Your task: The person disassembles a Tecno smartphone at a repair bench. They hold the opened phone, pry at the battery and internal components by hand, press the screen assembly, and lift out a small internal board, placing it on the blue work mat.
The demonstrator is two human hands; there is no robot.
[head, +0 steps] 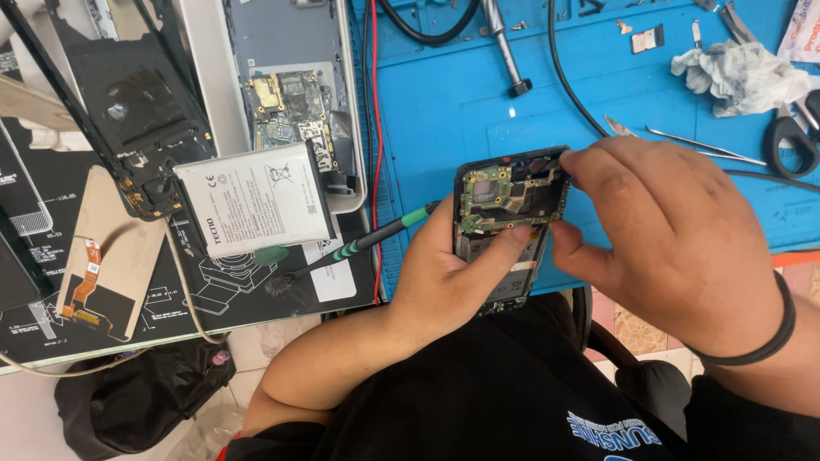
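While left hand (453, 273) grips opened phone (504, 226), right hand (675, 230) pinches green board (500, 192).

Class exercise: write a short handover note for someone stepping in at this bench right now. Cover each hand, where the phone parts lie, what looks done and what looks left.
Left hand: cradles the opened phone, thumb across its middle, back cover off.
Right hand: fingertips at the phone's top right corner, by the green circuit board.
Parts: white battery lies on the left mat, partly over a second opened phone; brush tool beside it; tweezers and scissors on the blue mat.
Done: phone opened.
Left: board still seated in the frame.
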